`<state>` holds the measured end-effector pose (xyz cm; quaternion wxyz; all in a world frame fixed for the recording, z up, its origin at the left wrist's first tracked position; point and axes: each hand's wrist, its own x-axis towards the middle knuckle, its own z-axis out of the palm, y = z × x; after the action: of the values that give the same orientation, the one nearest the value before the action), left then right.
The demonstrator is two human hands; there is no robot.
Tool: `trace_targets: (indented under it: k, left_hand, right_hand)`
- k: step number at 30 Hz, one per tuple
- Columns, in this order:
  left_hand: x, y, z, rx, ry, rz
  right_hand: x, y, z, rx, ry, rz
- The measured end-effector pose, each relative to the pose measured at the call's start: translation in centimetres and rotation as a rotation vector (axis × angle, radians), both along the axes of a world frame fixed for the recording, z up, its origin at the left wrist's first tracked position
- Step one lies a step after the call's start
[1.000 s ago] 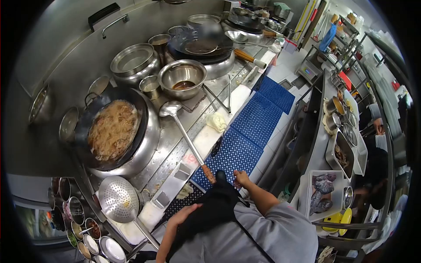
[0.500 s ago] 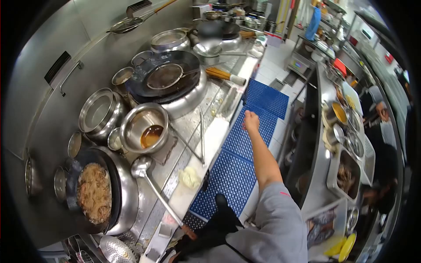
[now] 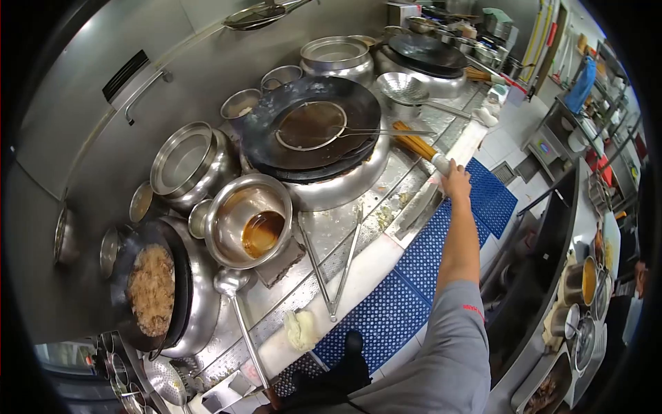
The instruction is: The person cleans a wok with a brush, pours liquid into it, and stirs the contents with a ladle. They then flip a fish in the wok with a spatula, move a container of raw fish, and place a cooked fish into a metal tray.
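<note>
My right hand (image 3: 455, 182) is stretched out far ahead and closes on the white handle end of a bamboo wok brush (image 3: 416, 145). The brush lies on the steel counter beside a big black wok (image 3: 358, 110) with a wire skimmer (image 3: 310, 125) in it. My left hand is out of sight. Nearer to me stands a steel bowl (image 3: 234, 207) with brown sauce, and a second wok (image 3: 152, 290) full of browned fried food sits at the left.
A ladle (image 3: 232, 282) rests by the bowl, its handle pointing toward me. Long tongs (image 3: 332, 270) and a white cloth (image 3: 301, 330) lie on the counter edge. Blue floor mats (image 3: 393, 303) run along the range. Pots stand behind; another person works at the right counter (image 3: 638, 276).
My view has swung along the range. My right hand went from near my waist, out over the blue mats, up to the brush handle at the counter edge.
</note>
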<state>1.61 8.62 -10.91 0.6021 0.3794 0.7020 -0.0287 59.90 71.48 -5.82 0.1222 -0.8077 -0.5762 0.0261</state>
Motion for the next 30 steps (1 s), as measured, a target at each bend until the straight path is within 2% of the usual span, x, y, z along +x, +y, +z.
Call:
trace_targets:
  k: [1,4,5,8,9,11,13,16,17,20,21,23,26,28,30]
  left_hand:
    - [0.0,-0.7,-0.4,-0.004,0.009,-0.018]
    - [-0.2,-3.1,-1.1,-0.015,0.029,-0.087]
    - [-0.5,-3.8,-1.4,-0.01,0.029,-0.12]
    - [-1.6,-5.8,-2.4,0.026,0.034,-0.248]
    - [-2.1,-6.4,-2.9,0.051,0.033,-0.302]
    - [-2.9,-7.7,-3.9,0.114,0.043,-0.406]
    - [-3.0,-8.2,-3.8,0.167,0.057,-0.348]
    - [-1.2,-5.1,-0.2,0.162,0.017,-0.146]
    - [-1.2,-5.6,0.5,0.144,-0.008,-0.062]
    - [-3.9,-9.6,-4.7,0.199,-0.119,0.07]
    - [-4.3,-10.6,-5.5,0.225,-0.126,0.035]
    - [-5.4,-10.8,-5.9,0.277,-0.131,-0.038]
    - [-6.8,-11.6,-5.7,0.369,-0.211,-0.081]
    - [-7.1,-11.9,-3.0,0.36,-0.347,0.027]
    - [-7.5,-12.6,-0.7,0.375,-0.447,0.09]
  right_hand:
    - [0.0,0.0,-0.1,0.045,0.007,-0.008]
    - [0.1,0.2,0.1,-0.038,0.044,0.035]
    - [-0.2,-0.1,-0.1,0.097,0.016,0.016]
    - [-0.6,-0.8,0.7,0.13,0.389,-0.18]
    - [-0.5,-0.9,-0.5,0.289,0.431,-0.256]
    - [-0.9,-2.6,0.1,0.317,0.956,-0.382]
    - [-2.3,-5.9,1.6,0.332,1.371,-0.446]
    - [-4.3,-12.4,0.9,0.367,1.715,-0.383]
    - [-5.1,-15.2,0.6,0.315,1.837,-0.253]
    - [-11.1,-25.2,1.5,0.4,2.03,-0.073]
    - [-13.1,-28.5,1.0,0.418,2.052,-0.073]
    - [-18.9,-35.4,3.0,0.431,2.132,0.121]
    - [-26.6,-44.1,4.6,0.316,2.237,0.16]
    - [-30.5,-48.4,4.8,0.092,2.324,0.296]
    - [-34.2,-51.6,4.9,-0.147,2.419,0.282]
